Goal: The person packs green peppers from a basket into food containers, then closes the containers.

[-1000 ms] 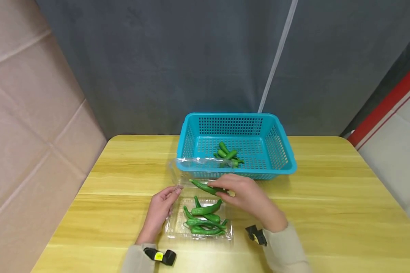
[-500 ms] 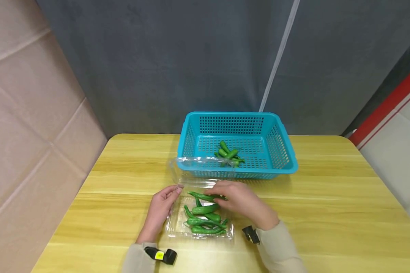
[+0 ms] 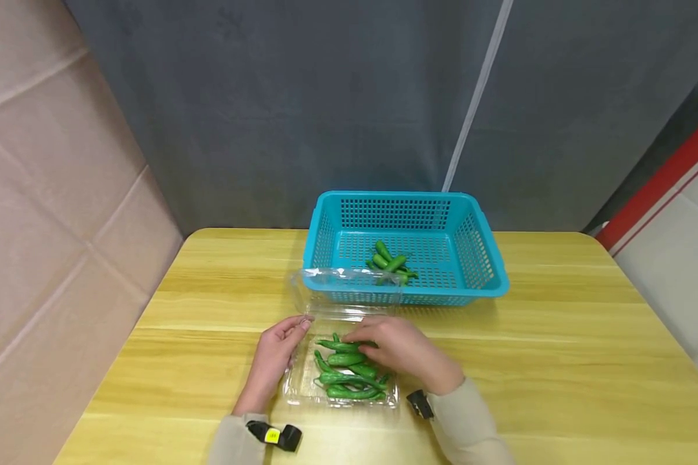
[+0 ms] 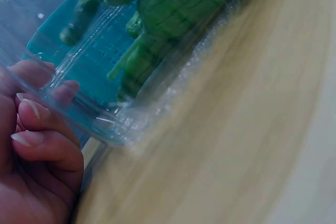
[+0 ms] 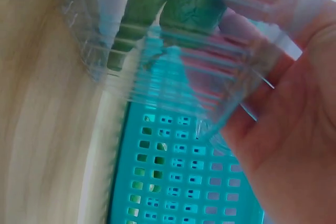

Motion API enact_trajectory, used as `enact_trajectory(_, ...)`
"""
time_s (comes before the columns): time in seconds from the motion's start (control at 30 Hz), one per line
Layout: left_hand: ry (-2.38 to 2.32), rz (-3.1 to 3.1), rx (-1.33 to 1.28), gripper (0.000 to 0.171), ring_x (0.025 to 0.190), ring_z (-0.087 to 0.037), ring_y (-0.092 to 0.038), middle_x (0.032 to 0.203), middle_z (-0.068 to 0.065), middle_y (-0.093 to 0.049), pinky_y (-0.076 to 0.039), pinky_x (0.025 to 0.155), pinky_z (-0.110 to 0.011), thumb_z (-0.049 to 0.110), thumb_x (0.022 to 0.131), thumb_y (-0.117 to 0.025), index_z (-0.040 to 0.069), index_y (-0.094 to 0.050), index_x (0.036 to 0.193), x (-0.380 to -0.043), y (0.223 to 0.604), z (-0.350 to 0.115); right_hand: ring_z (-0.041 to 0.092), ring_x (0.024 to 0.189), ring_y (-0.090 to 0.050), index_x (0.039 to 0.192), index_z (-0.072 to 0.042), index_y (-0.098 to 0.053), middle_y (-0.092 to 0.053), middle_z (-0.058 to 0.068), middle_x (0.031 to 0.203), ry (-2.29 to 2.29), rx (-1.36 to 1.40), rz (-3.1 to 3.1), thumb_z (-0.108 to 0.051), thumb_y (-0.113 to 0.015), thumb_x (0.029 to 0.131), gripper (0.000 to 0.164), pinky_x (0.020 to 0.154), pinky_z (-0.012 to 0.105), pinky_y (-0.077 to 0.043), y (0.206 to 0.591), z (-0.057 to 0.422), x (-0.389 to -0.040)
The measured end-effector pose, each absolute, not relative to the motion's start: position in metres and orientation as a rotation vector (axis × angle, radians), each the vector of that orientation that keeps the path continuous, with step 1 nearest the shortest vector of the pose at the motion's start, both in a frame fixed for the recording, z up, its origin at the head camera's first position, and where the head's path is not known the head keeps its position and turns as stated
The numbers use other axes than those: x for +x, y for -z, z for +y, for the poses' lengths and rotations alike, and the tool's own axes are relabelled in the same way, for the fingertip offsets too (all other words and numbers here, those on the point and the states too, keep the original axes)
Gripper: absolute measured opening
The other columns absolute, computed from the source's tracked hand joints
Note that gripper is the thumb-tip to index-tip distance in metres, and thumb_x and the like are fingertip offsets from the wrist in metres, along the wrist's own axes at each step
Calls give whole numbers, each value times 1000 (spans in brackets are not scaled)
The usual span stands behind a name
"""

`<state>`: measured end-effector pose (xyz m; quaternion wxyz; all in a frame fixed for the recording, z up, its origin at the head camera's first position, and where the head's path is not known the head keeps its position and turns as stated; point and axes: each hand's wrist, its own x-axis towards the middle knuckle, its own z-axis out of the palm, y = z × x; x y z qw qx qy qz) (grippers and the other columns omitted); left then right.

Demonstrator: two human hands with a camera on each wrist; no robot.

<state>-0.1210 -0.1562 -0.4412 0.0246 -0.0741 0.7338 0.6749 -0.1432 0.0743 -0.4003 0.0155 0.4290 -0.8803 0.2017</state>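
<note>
A clear plastic clamshell box (image 3: 289, 399) lies open on the table with several green chili peppers (image 3: 349, 380) in its base. My left hand (image 3: 270, 361) pinches the box's left edge near the hinge; the left wrist view shows its fingers (image 4: 44, 145) curled at the clear wall. Over the base, my right hand (image 3: 401, 352) holds one green chili pepper (image 3: 336, 347) low among the others, its stem end pointing left. Seen through the clear wall in the right wrist view, the right hand (image 5: 299, 108) reaches inside the box, its fingertips partly blurred.
Behind the box stands a blue perforated basket (image 3: 483, 258) with several green chili peppers (image 3: 391, 263) inside. The box's raised lid (image 3: 349, 297) leans by the basket's front rim. The wooden table (image 3: 558, 323) reaches back to a grey curtain (image 3: 302, 116).
My right hand has lowered the chili pepper toward me, from near the hinge down onto the other peppers in the base. The left hand stays at the box's edge.
</note>
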Motion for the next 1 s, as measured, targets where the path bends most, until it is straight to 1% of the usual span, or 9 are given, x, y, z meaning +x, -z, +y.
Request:
enact_trajectory(0.13,-2097,2262,-227,25,38,-5,-34,67,-21,-50,-30,33,-17,24,86,-61,12,-63,107,-120,441,-156,9,95,-56,109,-22,-64,-61,-7,105,-616,1329,-2757,-14,-67,79,32,85,27,-46,402,73,-142)
enact_trajectory(0.2,-2094,2266,-224,25,38,-5,-34,68,-21,-52,-30,33,-18,25,86,-61,13,-63,107,-120,441,-156,8,96,-57,110,-22,-64,-62,-7,105,-607,1315,-2759,-14,-66,79,32,85,26,-45,403,72,-142)
enact_trajectory(0.4,-2083,2287,-212,24,38,-6,-34,67,-22,-51,-30,32,-20,27,86,-61,14,-63,106,-119,439,-156,8,92,-58,108,-19,-64,-63,-6,101,-609,1249,-2747,-13,-65,81,28,82,25,-47,404,69,-142)
enact_trajectory(0.73,-2085,2278,-213,24,38,-5,-34,69,-23,-52,-30,33,-18,27,85,-61,14,-64,106,-121,440,-156,10,94,-58,104,-18,-66,-63,-7,102,-591,1211,-2778,-10,-62,82,24,83,28,-46,405,66,-142)
enact_trajectory(0.97,-2059,2289,-218,26,37,-5,-33,81,-25,-59,-30,33,-18,28,86,-60,14,-63,107,-122,441,-157,11,94,-59,104,-17,-67,-63,-7,102,-574,1217,-2800,-8,-60,82,25,82,28,-47,406,65,-142)
enact_trajectory(1.0,-2057,2291,-217,26,37,-5,-33,80,-26,-59,-30,33,-18,28,86,-60,14,-63,107,-122,441,-157,11,94,-59,104,-17,-67,-64,-7,102,-573,1214,-2803,-8,-60,82,25,82,28,-47,406,65,-142)
